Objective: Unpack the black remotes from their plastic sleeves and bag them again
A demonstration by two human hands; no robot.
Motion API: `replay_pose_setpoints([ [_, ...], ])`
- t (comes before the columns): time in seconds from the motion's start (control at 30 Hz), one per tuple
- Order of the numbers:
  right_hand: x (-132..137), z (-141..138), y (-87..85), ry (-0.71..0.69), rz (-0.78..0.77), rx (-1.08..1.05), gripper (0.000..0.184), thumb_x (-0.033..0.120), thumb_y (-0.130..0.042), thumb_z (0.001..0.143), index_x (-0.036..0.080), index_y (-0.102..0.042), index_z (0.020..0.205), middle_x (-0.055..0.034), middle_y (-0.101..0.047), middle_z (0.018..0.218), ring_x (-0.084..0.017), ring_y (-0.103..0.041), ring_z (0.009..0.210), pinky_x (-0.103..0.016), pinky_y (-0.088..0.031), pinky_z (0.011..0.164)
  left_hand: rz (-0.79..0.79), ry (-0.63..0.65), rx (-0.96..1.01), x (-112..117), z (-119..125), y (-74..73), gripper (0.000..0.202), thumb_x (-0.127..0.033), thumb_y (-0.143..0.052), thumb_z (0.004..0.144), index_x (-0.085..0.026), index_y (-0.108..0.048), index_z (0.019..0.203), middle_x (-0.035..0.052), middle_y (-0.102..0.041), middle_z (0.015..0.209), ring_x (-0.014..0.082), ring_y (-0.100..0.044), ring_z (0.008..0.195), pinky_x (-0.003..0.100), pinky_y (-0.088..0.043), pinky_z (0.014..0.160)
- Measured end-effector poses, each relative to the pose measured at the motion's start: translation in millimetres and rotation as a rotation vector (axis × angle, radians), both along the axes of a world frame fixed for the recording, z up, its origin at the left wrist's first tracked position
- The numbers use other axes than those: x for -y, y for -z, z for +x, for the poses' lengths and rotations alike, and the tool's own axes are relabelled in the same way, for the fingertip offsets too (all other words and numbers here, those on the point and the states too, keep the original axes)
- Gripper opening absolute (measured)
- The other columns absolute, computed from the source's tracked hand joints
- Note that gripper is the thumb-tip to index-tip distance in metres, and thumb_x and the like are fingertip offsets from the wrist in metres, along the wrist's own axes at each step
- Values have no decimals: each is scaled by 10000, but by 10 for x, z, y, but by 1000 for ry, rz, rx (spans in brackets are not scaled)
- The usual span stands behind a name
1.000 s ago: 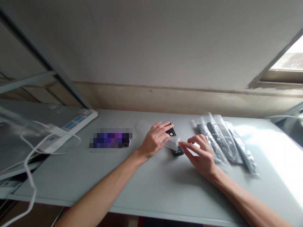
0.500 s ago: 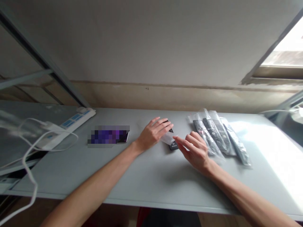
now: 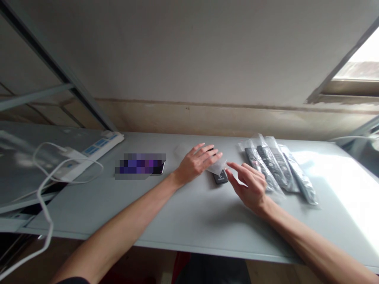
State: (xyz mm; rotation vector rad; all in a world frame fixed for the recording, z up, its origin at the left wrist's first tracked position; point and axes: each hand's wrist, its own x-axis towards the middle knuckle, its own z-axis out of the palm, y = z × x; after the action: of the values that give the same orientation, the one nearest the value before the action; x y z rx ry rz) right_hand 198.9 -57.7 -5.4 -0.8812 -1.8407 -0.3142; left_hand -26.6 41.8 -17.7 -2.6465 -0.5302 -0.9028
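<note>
My left hand (image 3: pixel 199 163) lies palm down with its fingers stretched out, over a black remote control (image 3: pixel 220 178). The hand and a clear plastic bag (image 3: pixel 215 167) cover much of the remote; its lower end shows pale print. At the bag's right corner, my right hand (image 3: pixel 248 183) has thumb and index finger close together, pinching the plastic edge. Its other fingers are curled. Just right of that hand, several bagged black remotes (image 3: pixel 272 165) lie side by side at a slant.
A phone (image 3: pixel 140 165) with a blurred-out screen lies left on the grey table (image 3: pixel 177 221). Farther left are a white power strip (image 3: pixel 97 152) and a looping white cable (image 3: pixel 44 205). Behind runs a wall (image 3: pixel 189 59); sunlight falls on the table's right side.
My right hand has shifted slightly to the right, and the bag's corner now stretches farther that way. My left hand stays over the remote. The whole view has shifted a little.
</note>
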Motion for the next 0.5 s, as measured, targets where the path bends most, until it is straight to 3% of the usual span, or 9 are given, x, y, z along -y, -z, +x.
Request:
replay_pose_setpoints([
  [0.1, -1, 2, 0, -28, -9, -31, 193, 62, -734, 957, 226, -633, 971, 37, -600, 667, -111, -438, 538, -269, -359, 537, -28, -9, 2, 0, -3, -11, 548, -54, -426, 1077, -246, -490, 1586, 71, -720, 1405, 229, -599, 1426, 478, -407, 1281],
  [0.17, -2, 10, -16, -49, -33, 35, 195, 63, -719, 967, 222, -620, 913, 35, -580, 648, -117, -438, 551, -274, -355, 549, -29, -13, -1, 4, -6, -25, 580, -21, -416, 1051, -234, -477, 1587, 74, -739, 1327, 229, -627, 1371, 473, -420, 1264],
  [0.27, -13, 25, -37, -57, -54, 101, 138, 68, -702, 985, 202, -686, 1017, 23, -606, 663, -124, -459, 572, -282, -355, 566, -26, -16, -2, 5, -12, -44, 658, 33, -411, 985, -221, -450, 1591, 82, -727, 1230, 241, -651, 1290, 478, -450, 1226],
  [0.37, -32, 40, -39, -72, -26, 123, 199, 67, -702, 991, 185, -719, 1150, 47, -549, 617, -127, -421, 569, -292, -327, 566, -19, -14, 18, -6, -12, -49, 706, 68, -405, 924, -214, -440, 1571, 85, -689, 1169, 247, -663, 1204, 488, -481, 1194],
  [0.5, -44, 62, -23, -98, 2, 162, 223, 92, -688, 1011, 185, -733, 1208, 74, -446, 584, -123, -347, 557, -304, -274, 546, -38, 25, 67, -16, 10, -42, 569, 36, -432, 923, -191, -490, 1441, 91, -656, 1142, 252, -643, 1158, 502, -479, 1194],
])
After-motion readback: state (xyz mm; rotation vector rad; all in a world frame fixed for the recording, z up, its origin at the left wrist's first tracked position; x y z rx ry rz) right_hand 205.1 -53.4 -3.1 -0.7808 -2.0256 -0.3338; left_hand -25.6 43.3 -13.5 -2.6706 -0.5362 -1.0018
